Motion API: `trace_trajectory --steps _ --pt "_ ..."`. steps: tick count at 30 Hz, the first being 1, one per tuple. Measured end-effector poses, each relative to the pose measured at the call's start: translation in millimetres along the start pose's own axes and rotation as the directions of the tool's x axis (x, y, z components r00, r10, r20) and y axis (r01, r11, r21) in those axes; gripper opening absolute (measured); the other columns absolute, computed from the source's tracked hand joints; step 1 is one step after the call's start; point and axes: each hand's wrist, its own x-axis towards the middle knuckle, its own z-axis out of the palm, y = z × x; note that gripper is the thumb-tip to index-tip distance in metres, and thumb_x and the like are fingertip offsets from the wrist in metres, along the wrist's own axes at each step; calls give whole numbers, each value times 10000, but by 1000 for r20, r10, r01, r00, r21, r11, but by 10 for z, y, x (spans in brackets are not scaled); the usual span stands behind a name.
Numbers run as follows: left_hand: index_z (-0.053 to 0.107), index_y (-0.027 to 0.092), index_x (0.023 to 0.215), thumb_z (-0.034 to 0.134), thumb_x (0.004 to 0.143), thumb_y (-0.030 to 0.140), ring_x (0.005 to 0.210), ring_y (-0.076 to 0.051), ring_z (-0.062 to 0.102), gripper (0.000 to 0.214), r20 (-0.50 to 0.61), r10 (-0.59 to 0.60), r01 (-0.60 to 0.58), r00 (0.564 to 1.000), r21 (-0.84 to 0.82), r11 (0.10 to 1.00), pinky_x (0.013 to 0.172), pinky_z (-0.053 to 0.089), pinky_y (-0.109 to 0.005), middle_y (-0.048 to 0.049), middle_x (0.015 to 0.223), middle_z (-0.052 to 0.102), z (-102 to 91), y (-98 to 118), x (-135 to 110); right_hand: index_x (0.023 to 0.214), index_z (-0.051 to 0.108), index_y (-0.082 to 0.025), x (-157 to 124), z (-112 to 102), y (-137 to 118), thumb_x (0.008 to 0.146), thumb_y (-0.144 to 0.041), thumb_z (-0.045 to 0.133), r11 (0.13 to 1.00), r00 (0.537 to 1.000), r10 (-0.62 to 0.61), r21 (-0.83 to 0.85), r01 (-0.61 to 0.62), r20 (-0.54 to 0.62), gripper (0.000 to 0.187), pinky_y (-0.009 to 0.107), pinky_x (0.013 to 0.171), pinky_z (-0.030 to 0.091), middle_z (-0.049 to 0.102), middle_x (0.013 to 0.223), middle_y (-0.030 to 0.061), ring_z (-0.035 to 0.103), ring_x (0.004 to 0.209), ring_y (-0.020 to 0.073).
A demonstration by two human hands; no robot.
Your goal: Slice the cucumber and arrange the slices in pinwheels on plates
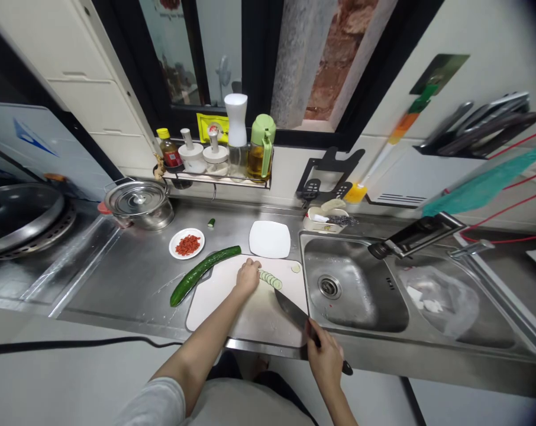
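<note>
In the head view, the row of thin, pale green round cucumber slices (270, 280) lies on the pale rectangular cutting board (268, 325), right of the board's middle and towards its far edge. The left hand (248, 276) is bent narrow over the row's left end; its fingers hide what is beneath, so whether it grips a piece or only presses cannot be told. The right hand (325, 354), at the board's near right corner, is closed around the handle of a broad dark-bladed kitchen knife (292, 309), whose tip points at the row's right end. The likeliest trouble is a cut fingertip, should the blade swing left along the row while those fingers stay there; a careless nudge from the tip could also scatter the slices towards the stainless-steel sink (357, 272) right of the board. The long dark-green whole cucumber (201, 275) along the board's upper left side might roll if the left forearm bumped it. The slices look moist, thin and fairly even, overlapping like fallen coins with a darker rim of skin; one loose cucumber round (296, 268) sits apart in the board's far right corner.
</note>
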Motion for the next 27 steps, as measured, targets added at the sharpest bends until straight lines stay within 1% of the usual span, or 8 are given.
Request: trace_trajectory --steps 3,7,10,16,19,22,25,27 --pt "555 211 1139 441 883 189 1089 -238 497 281 -16 -62 63 998 59 996 878 409 -347 -107 1139 533 -57 15 -13 1146 674 -192 -4 -13 5 855 -380 428 1000 1000 -5 7 5 6 425 363 785 402 711 957 92 616 879 249" --pt "565 206 1038 496 862 207 1086 -240 499 189 -26 -109 111 994 93 990 853 412 -338 -109 1122 550 -108 5 -26 1148 673 -194 -8 -17 12 848 -372 424 1000 1000 2 -7 -2 9 428 356 764 398 712 942 88 615 858 248" --pt "564 207 967 525 849 219 1024 -216 537 125 -32 -113 114 993 29 993 824 417 -314 -89 1075 583 -105 -18 -6 1141 675 -193 2 -9 -3 842 -369 422 1000 1000 -6 2 6 6 430 351 773 394 710 927 85 612 859 243" --pt "555 243 960 571 825 224 837 -152 596 137 18 -177 178 984 -172 969 729 419 -260 -3 909 661 -109 -160 -18 1119 684 -182 48 -16 -111 845 -369 394 1000 1000 11 10 -11 10 441 346 799 382 700 905 85 600 861 226" --pt "577 240 935 582 812 225 783 -130 599 124 1 -212 206 977 -250 946 688 414 -237 12 867 673 -139 -317 -117 1103 689 -167 87 -19 -173 853 -378 391 999 1000 17 47 -17 9 443 348 812 396 700 905 92 604 860 221" --pt "596 232 916 590 793 222 749 -118 596 124 -1 -221 211 975 -287 934 667 413 -225 17 843 678 -166 -493 -283 1107 680 -137 134 -11 -246 867 -394 389 990 999 -6 143 -1 48 457 327 806 427 702 930 109 614 852 213" --pt "614 229 919 581 786 215 726 -114 594 138 24 -200 198 980 -292 936 656 414 -218 22 812 679 -182 -638 -473 1099 673 -144 184 12 -353 889 -439 369 973 992 -32 232 2 125 473 301 782 450 702 980 111 626 864 207" --pt "623 230 928 563 791 208 719 -115 592 151 39 -190 193 981 -276 941 657 413 -219 23 796 678 -194 -709 -586 1059 676 -148 220 29 -450 902 -488 350 970 975 -42 244 -13 217 497 280 716 451 710 910 100 633 805 204"
